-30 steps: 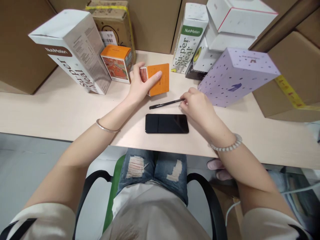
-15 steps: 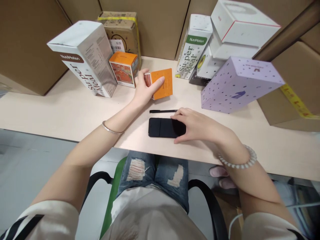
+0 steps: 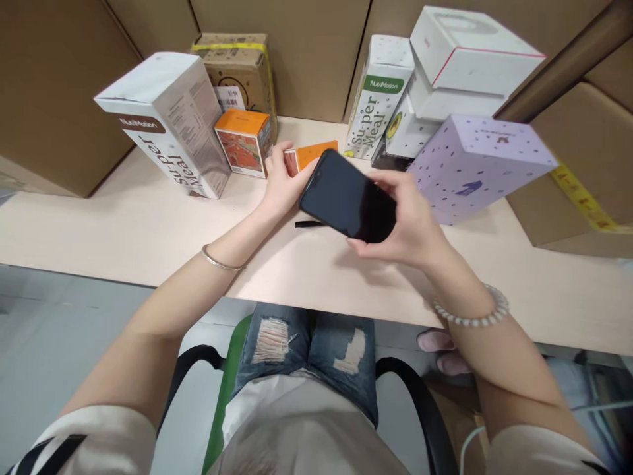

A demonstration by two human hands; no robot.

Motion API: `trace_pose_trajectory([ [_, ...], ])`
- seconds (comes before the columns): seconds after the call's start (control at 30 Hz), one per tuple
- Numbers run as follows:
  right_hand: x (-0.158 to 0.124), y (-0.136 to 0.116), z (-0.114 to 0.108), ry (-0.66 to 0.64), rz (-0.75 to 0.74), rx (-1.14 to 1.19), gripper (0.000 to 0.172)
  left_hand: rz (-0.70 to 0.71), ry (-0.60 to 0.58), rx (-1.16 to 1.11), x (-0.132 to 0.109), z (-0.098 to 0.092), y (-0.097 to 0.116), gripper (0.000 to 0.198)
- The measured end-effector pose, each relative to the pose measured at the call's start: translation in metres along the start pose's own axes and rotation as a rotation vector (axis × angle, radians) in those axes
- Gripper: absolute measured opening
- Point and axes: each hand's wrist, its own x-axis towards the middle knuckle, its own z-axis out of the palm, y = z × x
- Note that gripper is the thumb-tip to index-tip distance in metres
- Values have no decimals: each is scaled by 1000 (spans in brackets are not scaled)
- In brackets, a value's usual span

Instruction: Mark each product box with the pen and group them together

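Raised above the table is a black smartphone, tilted, its dark screen facing up. My right hand grips its right end between thumb and fingers. My left hand holds a small orange box at its left side; the phone hides much of that box. Under the phone, a black pen lies on the table, with only its left end showing. Just left of my left hand stands another orange box with a picture on its front.
A tall white box and a brown carton stand at the left. On the right are a white-and-green box, stacked white boxes and a lilac box. Large cardboard boxes line the back.
My right hand has lifted the phone off the table and moved it up and away from me, turning it at a slant over the pen and orange box. My left hand stays on the box.
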Motion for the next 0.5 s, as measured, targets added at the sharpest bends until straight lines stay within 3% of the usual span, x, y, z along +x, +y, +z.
trace_pose_trajectory([
  [0.13,-3,1,2,198,23,-59,86,-28,9,38,-2,1,4,66],
  [0.33,-2,4,7,308,4,-46,81,13,-28,44,-2,-1,-1,79],
  [0.5,-2,-6,2,290,124,-106,79,-7,-64,30,-3,-5,4,79],
])
